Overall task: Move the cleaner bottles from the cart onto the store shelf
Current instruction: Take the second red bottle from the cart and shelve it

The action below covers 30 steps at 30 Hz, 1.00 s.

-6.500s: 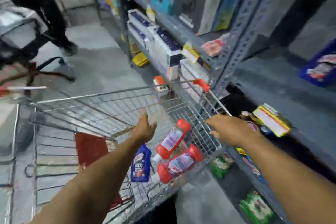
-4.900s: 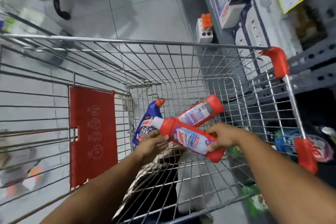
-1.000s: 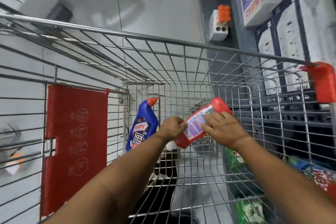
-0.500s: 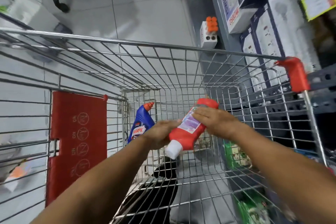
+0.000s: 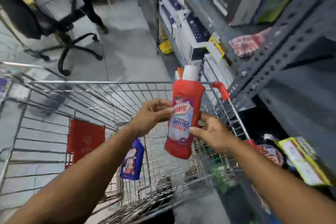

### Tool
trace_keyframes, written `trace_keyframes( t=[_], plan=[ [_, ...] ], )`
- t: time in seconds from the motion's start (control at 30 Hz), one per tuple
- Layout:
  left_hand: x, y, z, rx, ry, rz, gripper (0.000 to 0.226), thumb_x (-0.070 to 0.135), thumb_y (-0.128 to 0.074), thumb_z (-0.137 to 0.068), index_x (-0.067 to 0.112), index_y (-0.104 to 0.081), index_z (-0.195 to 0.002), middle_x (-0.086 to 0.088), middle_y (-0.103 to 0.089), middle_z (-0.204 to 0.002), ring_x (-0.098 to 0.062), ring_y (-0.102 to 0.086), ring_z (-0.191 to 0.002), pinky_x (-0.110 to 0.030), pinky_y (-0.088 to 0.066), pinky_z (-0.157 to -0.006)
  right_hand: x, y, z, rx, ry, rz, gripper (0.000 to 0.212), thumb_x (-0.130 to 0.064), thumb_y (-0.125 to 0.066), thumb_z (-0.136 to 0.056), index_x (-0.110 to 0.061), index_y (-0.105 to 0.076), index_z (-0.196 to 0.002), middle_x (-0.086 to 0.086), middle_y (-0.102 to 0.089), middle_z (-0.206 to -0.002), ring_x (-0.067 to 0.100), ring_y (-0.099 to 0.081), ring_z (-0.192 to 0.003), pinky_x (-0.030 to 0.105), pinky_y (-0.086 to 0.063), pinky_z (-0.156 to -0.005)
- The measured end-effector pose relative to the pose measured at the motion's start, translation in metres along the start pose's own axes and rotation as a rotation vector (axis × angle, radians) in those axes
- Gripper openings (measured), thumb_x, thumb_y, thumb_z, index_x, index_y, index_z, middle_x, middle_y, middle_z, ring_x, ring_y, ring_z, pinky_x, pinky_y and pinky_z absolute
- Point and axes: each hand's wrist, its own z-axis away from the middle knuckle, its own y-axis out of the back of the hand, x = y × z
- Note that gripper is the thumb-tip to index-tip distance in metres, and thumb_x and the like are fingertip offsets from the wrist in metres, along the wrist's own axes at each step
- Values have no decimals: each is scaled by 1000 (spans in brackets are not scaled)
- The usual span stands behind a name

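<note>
Head view: the red cleaner bottle (image 5: 183,118) is now lifted clear of the cart (image 5: 76,85) and turned upright, white cap on top, where half a second earlier it lay tilted, cap down, low in the basket. Left hand (image 5: 151,116) fingers (image 5: 164,104) curl against its label side; right hand (image 5: 211,131) fingers (image 5: 197,130) pinch the opposite edge. Judged from this, the pick is done and the carry to the shelf (image 5: 298,92), right of the right-hand fingers, comes next. A blue cleaner bottle (image 5: 132,160) remains in the basket, below the left fingers, so the task is unfinished. Beyond the fingers lie grey floor tiles, an office chair (image 5: 60,29) and boxed goods (image 5: 192,29) on racking; motion blur softens detail.
</note>
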Motion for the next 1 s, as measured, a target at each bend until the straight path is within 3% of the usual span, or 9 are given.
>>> trace_keyframes(
  t=[0.1, 0.27, 0.37, 0.47, 0.53, 0.63, 0.77, 0.9, 1.0],
  plan=[
    [48, -30, 25, -109, -85, -5, 37, 11, -66, -78, -1, -64, -113, -5, -77, -88, -17, -71, -79, -30, -60, -74, -31, -3, 47, 85, 130, -205, 33, 1, -58, -85, -8, -56, -117, -4, -71, -104, 9, -68, -91, 25, -57, -73],
    [110, -104, 85, -296, -214, -140, 28, 19, -67, -80, 4, -71, -103, -6, -77, -89, -18, -71, -79, -30, -58, -72, -65, 2, 152, 285, 312, -321, 34, -8, -58, -82, -14, -59, -115, 10, -66, -113, 21, -63, -104, 41, -54, -91],
    [119, -153, 114, -394, -275, -187, 28, 16, -67, -80, 0, -70, -102, -7, -77, -89, -18, -71, -80, -29, -59, -75, -63, 10, 217, 407, 397, -288, 33, 1, -55, -87, -21, -62, -110, 7, -66, -111, 18, -63, -102, 35, -54, -90],
    [111, -210, 142, -489, -329, -213, 29, 14, -68, -77, 2, -70, -104, -9, -76, -89, -20, -70, -81, -31, -59, -74, -46, 16, 284, 547, 456, -266, 38, 3, -56, -87, -25, -59, -114, 5, -66, -114, 20, -60, -107, 38, -52, -93],
    [97, -258, 163, -582, -389, -255, 27, 20, -73, -76, 10, -73, -102, -6, -75, -91, -18, -68, -83, -33, -58, -76, -26, 23, 336, 686, 498, -253, 41, -1, -56, -86, -23, -55, -120, -4, -67, -115, 10, -62, -107, 28, -51, -92],
    [74, -325, 190, -722, -429, -265, 26, 17, -74, -75, 18, -74, -101, 3, -78, -95, -11, -69, -86, -22, -56, -75, 6, 31, 402, 888, 483, -239, 45, -1, -54, -85, -24, -53, -124, -17, -71, -110, 1, -62, -105, 19, -49, -90],
    [28, -428, 227, -880, -444, -259, 34, -4, -67, -78, 23, -74, -98, 12, -78, -93, -1, -69, -86, -15, -54, -75, 55, 47, 501, 1190, 464, -252, 49, -10, -56, -85, -20, -50, -133, -13, -70, -118, 10, -63, -109, 33, -50, -96],
    [-8, -523, 260, -1015, -471, -267, 36, -12, -59, -83, -2, -61, -117, -15, -67, -111, -14, -62, -97, -24, -54, -87, 84, 60, 577, 1413, 480, -238, 46, -10, -54, -91, -29, -51, -132, -14, -66, -125, 4, -61, -113, 20, -50, -91],
    [-21, -574, 277, -1083, -450, -250, 37, -11, -58, -85, -4, -57, -121, -18, -63, -115, -12, -63, -96, -22, -54, -86, 106, 70, 611, 1554, 474, -215, 49, -7, -52, -92, -16, -44, -139, 2, -59, -135, 13, -57, -120, 35, -47, -103]
  ],
)
